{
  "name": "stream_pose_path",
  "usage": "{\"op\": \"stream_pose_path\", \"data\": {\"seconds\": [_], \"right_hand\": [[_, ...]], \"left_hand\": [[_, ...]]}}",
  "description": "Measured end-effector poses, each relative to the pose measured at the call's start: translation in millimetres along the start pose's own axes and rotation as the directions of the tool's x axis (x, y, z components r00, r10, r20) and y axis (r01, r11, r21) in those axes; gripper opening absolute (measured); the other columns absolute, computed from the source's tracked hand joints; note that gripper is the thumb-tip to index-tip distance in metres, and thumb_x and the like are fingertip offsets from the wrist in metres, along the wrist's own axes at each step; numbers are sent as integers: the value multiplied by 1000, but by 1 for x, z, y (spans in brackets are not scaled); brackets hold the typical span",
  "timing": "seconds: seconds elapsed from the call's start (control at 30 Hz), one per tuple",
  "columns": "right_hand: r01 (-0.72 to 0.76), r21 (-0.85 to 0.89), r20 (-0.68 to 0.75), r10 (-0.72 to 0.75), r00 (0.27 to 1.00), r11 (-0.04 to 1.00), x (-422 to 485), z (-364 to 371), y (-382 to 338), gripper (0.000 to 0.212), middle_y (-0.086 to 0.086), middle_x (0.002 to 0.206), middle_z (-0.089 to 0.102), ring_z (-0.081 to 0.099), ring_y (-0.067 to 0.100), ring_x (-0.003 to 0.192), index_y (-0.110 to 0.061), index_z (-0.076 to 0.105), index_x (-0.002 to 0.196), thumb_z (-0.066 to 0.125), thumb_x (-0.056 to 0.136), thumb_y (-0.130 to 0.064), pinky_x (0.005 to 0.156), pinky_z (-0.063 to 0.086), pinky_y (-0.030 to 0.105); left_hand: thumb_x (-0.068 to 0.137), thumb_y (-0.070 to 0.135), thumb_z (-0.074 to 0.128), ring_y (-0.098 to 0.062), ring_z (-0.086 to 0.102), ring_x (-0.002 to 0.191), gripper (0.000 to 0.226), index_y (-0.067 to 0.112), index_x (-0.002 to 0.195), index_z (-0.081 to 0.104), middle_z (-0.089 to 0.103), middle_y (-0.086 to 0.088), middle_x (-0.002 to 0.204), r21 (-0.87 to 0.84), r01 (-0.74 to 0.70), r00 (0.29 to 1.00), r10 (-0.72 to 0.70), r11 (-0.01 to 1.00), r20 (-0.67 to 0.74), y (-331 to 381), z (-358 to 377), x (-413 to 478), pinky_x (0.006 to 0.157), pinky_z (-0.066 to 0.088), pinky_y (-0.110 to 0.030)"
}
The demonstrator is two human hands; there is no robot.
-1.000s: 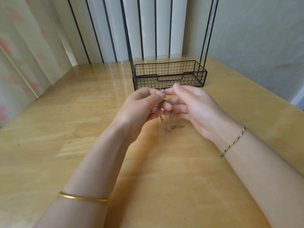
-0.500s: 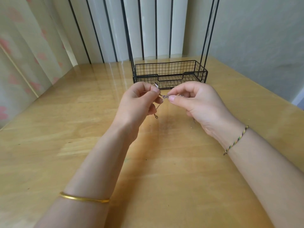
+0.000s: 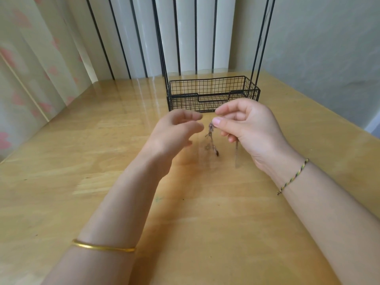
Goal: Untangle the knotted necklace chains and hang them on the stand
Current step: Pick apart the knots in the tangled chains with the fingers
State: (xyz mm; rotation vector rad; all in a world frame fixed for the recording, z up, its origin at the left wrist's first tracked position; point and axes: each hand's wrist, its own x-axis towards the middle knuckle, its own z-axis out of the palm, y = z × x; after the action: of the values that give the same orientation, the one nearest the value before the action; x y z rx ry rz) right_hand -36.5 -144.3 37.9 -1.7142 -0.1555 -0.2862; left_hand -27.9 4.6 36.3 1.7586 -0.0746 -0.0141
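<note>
Right hand (image 3: 250, 132) pinches the dangling chains (image 3: 211, 138); left hand (image 3: 174, 134), at nine o'clock, hovers with fingers loosely spread.

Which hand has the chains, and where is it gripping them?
The right hand pinches the necklace chains at their bunched top, between thumb and fingers; loose strands dangle below. The left hand holds nothing.

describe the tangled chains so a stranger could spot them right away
On the wooden table, look just in front of the black wire basket stand, where two hands hover. The chains hang as a thin greyish tangle pinched by the right hand; the left hand beside them holds nothing.
</note>
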Motion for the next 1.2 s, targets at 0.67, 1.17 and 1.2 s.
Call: {"op": "stream_pose_path", "data": {"seconds": [0.67,1.17,1.2], "right_hand": [[72,-438,86,-38,996,896,0,2,1,17,-4,70,61,59,10,58,-23,62,85,64,83,-6,61,49,25],[-209,316,136,173,975,925,-3,3,-9,19,7,72,67,54,9,50,-7,61,95,57,84,8,49,46,21],[-208,303,135,174,975,930,-4,3,-9,19,7,72,67,54,9,50,-7,61,95,57,84,8,49,46,20]], "left_hand": [[95,9,50,-11,52,60,7,7,91,56,55,-2,73,62,-173,985,172,983,15,-5,8,0,66,51,-31],[86,-5,58,-12,55,66,16,11,83,59,55,-2,76,113,-207,976,214,972,-47,-10,7,4,67,56,-25],[86,-4,58,-12,56,66,16,11,82,59,56,-3,76,100,-203,976,210,974,-57,-10,7,4,66,57,-24]]}}
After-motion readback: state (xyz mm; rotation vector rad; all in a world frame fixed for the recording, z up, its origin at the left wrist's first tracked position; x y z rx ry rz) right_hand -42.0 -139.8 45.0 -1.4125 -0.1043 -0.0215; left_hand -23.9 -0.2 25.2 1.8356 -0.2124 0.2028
